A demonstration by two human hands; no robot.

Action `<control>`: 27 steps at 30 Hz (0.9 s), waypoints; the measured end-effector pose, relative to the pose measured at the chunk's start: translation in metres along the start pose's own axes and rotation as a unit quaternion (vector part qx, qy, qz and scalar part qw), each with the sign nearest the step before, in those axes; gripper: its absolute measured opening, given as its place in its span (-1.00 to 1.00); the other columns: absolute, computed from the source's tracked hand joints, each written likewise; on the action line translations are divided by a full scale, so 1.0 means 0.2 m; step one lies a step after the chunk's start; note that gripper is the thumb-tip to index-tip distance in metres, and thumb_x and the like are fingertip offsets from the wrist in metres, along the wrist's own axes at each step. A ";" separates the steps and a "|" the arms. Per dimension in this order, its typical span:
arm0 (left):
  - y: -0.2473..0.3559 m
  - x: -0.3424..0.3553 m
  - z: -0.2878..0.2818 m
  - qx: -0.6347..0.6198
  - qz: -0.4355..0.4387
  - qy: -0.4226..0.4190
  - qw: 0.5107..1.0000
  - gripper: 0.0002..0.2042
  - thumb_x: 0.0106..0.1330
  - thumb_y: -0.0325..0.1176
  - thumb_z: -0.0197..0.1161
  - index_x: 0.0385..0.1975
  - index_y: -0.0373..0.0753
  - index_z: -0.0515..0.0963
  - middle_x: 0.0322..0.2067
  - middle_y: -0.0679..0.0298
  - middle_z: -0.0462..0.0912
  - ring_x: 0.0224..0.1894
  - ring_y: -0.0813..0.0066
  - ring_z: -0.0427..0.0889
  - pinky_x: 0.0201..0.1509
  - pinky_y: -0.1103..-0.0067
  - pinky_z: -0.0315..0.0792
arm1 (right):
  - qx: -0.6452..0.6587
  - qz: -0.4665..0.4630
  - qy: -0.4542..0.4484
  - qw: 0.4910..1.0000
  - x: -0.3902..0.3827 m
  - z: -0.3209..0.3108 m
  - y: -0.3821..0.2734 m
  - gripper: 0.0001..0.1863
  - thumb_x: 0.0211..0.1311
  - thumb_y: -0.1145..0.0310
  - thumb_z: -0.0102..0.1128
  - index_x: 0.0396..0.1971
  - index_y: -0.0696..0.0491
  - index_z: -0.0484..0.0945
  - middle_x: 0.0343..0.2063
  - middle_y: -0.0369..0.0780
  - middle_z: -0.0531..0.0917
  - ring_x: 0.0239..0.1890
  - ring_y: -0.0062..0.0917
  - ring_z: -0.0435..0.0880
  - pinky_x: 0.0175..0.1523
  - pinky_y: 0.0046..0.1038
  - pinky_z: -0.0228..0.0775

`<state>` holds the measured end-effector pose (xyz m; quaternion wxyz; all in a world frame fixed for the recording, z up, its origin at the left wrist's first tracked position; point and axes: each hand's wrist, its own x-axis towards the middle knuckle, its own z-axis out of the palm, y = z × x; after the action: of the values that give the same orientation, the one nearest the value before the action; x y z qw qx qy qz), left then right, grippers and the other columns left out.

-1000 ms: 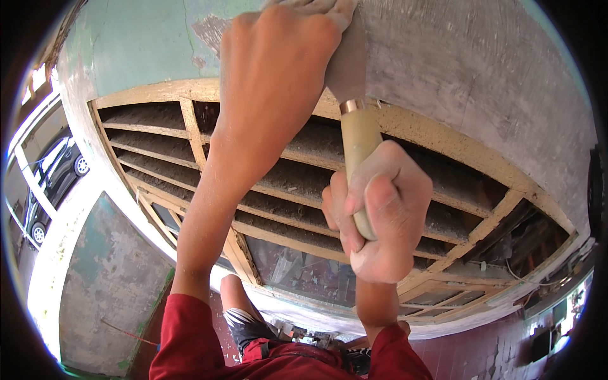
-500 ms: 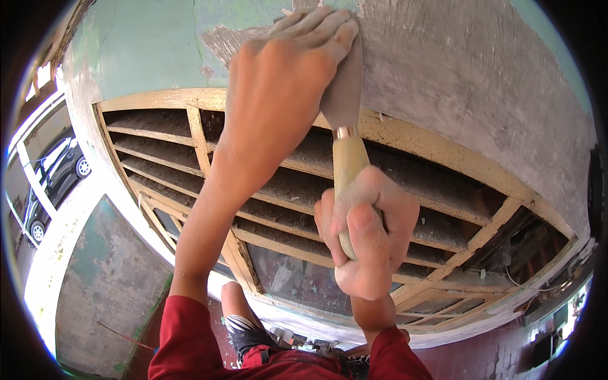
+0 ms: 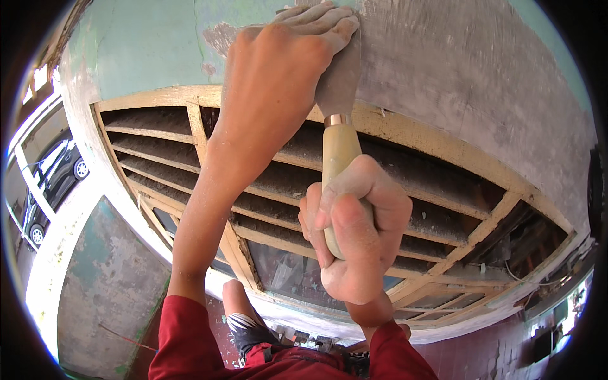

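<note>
1. Grey metal forms the blade [image 3: 339, 88] of the scraper [image 3: 339, 132]; a copper-coloured ferrule [image 3: 337, 120] joins it to the pale handle [image 3: 339, 151]. The scraper stands blade uppermost at the wall [image 3: 443, 57], near the border between green paint [image 3: 152, 44] and bare grey surface.

2. Change of position: relative to one second ago, the scraper sits lower and further left. Over the last half second, the handle shifts slightly left again.

3. Right hand [image 3: 361, 228]: clenched around the handle. It shifts left with the handle; the grasp itself shows no visible change.

4. Left hand [image 3: 282, 69]: fingers extended over the upper left part of the blade. The thumb is hidden, so whether the hand also pinches the blade cannot be told. The hand sits lower than one second ago, and its fingers now show more fully.

5. Judged effect on the work: both hands appear to travel with the scraper as one unit, the right setting the handle angle and the left steadying the blade. Contact at the blade's far edge is covered and cannot be confirmed.

6. Surroundings: the timber frame [image 3: 437, 136] with dusty slats [image 3: 152, 134] lies below the blade. Further out, a weathered panel [image 3: 107, 285] stands at lower left, and a dark car [image 3: 60, 168] beyond it.
</note>
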<state>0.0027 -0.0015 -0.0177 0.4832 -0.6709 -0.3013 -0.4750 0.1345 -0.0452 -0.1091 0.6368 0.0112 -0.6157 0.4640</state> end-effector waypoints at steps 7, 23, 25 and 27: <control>-0.03 0.05 -0.02 0.008 0.054 -0.001 0.999 -0.63 0.02 -0.62 0.25 -0.09 -0.46 0.61 -0.02 -0.02 0.69 0.12 0.12 0.65 0.19 0.39 0.57 | -0.034 -0.071 -0.018 0.997 0.02 0.02 0.05 -0.67 0.38 0.23 0.06 -0.55 0.10 0.35 -0.77 -0.34 0.35 -0.83 -0.79 0.15 -0.68 -0.67 -0.12; 0.00 0.02 -0.01 -0.008 0.031 0.009 0.999 -0.62 0.03 -0.65 0.23 -0.07 -0.49 0.60 -0.01 -0.03 0.68 0.12 0.11 0.65 0.22 0.38 0.55 | -0.054 -0.091 -0.035 0.994 0.02 -0.02 0.05 -0.62 0.43 0.18 0.05 -0.56 0.09 0.32 -0.80 -0.39 0.29 -0.84 -0.80 0.14 -0.68 -0.66 -0.10; -0.02 0.06 0.00 -0.008 0.028 0.024 0.999 -0.62 0.03 -0.66 0.22 -0.07 -0.47 0.61 0.00 -0.03 0.68 0.12 0.11 0.65 0.23 0.38 0.55 | -0.034 -0.090 -0.034 0.995 0.05 -0.02 0.04 -0.61 0.42 0.17 0.06 -0.56 0.10 0.33 -0.79 -0.39 0.30 -0.84 -0.80 0.14 -0.68 -0.67 -0.11; -0.04 0.08 0.01 0.005 0.040 0.021 0.999 -0.62 0.04 -0.67 0.21 -0.07 -0.46 0.62 0.00 -0.05 0.67 0.12 0.11 0.65 0.24 0.38 0.54 | -0.022 -0.095 -0.031 0.995 0.09 -0.01 0.03 -0.61 0.42 0.17 0.07 -0.56 0.10 0.33 -0.79 -0.38 0.31 -0.84 -0.80 0.14 -0.68 -0.67 -0.13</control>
<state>0.0022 0.0018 0.0002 0.5113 -0.6697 -0.2664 -0.4681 0.1282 -0.0306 -0.0990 0.6587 0.0699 -0.6416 0.3868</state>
